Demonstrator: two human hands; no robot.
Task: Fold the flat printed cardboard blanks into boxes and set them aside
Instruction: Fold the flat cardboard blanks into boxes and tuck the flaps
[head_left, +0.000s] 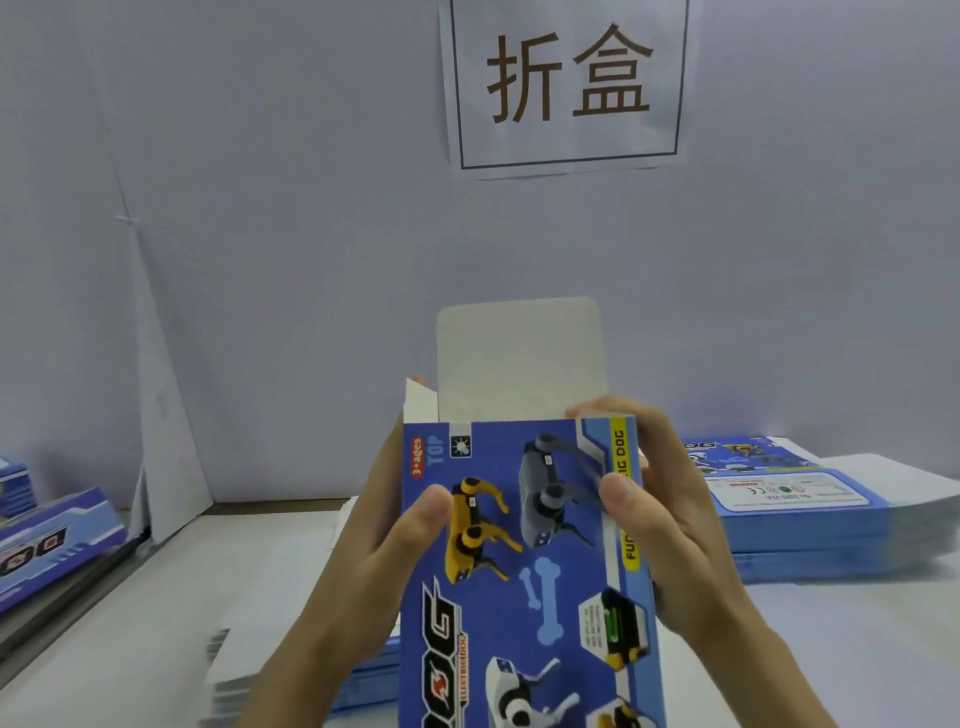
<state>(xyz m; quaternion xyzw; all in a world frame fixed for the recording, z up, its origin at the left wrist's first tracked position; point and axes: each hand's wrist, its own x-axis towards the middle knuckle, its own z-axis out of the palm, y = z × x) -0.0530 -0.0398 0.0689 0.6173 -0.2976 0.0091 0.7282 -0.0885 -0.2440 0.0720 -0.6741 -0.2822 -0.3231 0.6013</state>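
A blue printed box (524, 545) with robot dog pictures is held upright in front of me, its far end open. The plain white lid flap (519, 358) stands up at that far end, and a small side flap (420, 400) sticks up at the left. My left hand (384, 545) grips the box's left side, thumb on the printed face. My right hand (670, 509) grips the right side, thumb on the face and fingertips curled over the far right corner.
A stack of flat blue blanks (810, 514) lies on the white table at the right. Another stack of blanks (270, 660) sits below my left forearm. Blue boxes (47, 540) lie at the far left. A paper sign (566, 83) hangs on the wall.
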